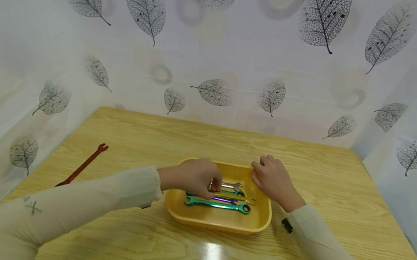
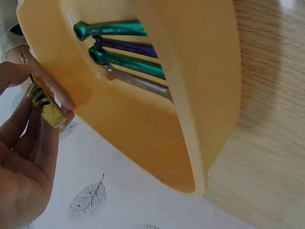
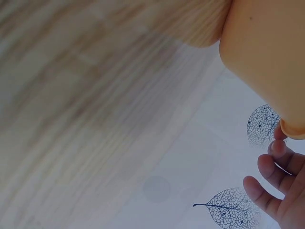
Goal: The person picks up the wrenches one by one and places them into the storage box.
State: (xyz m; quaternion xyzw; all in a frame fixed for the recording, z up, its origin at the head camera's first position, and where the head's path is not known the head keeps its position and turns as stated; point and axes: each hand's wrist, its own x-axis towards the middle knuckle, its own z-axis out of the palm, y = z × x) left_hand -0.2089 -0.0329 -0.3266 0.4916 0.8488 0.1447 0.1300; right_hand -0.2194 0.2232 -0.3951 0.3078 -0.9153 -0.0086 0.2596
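Note:
A yellow tray [image 1: 218,224] stands on the table with several combination wrenches lying side by side in it. Nearest its front is a green wrench [image 1: 218,205], followed by a purple wrench [image 2: 126,46], a second green wrench [image 2: 131,64] and a silver wrench [image 2: 138,83]. Over the tray, my left hand [image 1: 196,177] pinches a shiny gold-coloured wrench [image 2: 43,102] between thumb and fingers; the fingers hide part of it. My right hand [image 1: 276,181] grips the tray's back right rim, fingers outside it [image 3: 281,191].
On the left of the wooden table [image 1: 147,134] lies a red wrench [image 1: 86,163], its near end hidden by my left sleeve [image 1: 111,196]. A pale curtain [image 1: 237,66] printed with leaves hangs behind the table and along both sides.

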